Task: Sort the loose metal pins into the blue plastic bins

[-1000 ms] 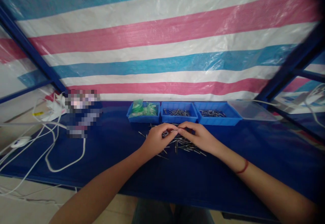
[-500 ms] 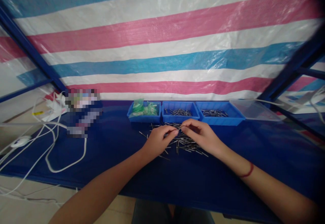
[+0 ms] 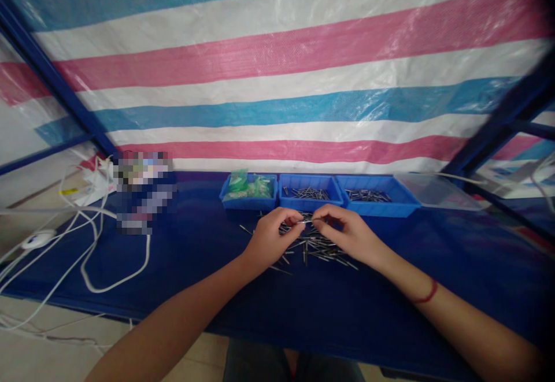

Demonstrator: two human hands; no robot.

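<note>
L hand (image 3: 272, 236) & R hand (image 3: 349, 234) each have fingers pinched on a small, slim, silvery metal rod (image 3: 306, 221), held b/w them over a messy pile of thin, shiny grey pins (image 3: 323, 247) on the smooth blue surface (image 3: 303, 301); fine detail too small to tell. Behind: 3 rectangular blue plastic bins, L bin (image 3: 249, 204) w/ crinkly green bags (image 3: 238, 181), mid bin (image 3: 311, 204) & R bin (image 3: 381, 209) w/ similar metal pcs (image 3: 310, 193). Backdrop = creased, glossy striped plastic sheet (image 3: 277, 70), pink/white/blue.

text: none legible | labels, brands: none legible | numbers, signs: none legible
</note>
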